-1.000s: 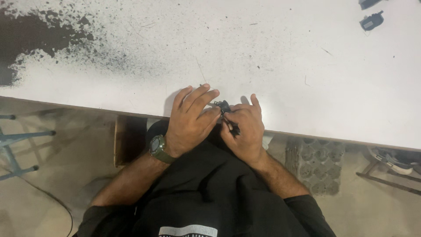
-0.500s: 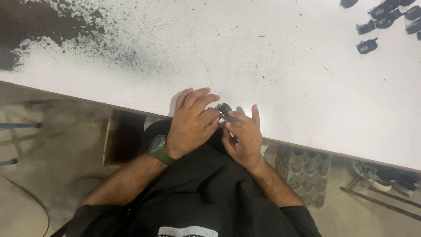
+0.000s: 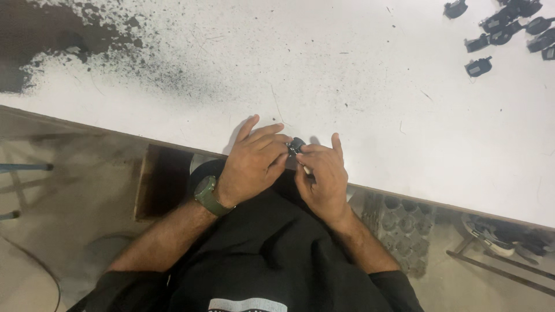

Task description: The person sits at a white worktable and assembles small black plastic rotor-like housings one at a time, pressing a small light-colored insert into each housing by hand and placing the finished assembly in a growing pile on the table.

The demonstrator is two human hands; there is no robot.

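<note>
At the near edge of the white, black-speckled tabletop (image 3: 358,86), the person has both hands together over one small black plastic part (image 3: 297,144). The left hand (image 3: 251,164), with a green wristwatch (image 3: 206,195) on its wrist, has its fingers curled narrowly, the tips pinching the part from the left. The right hand (image 3: 324,176) closes on it from the right, its index finger raised a little, and what looks like a thin dark tool is tucked under its fingers, though I cannot tell that for sure. The part sits just over the table's near edge, between the two sets of fingertips.

Judging by how things lie, the work on this piece is mid-way: it is in hand, not set down. Toward the far right corner lies a cluster of similar small black parts (image 3: 503,32); I count about seven in view, some cut off by the picture's edge, so there may be more. Whether those are finished or waiting, I cannot tell. A patch of black dust (image 3: 40,34) spreads over the far left corner. Below the table's right side stands one grey tray with round pockets (image 3: 404,222).
</note>
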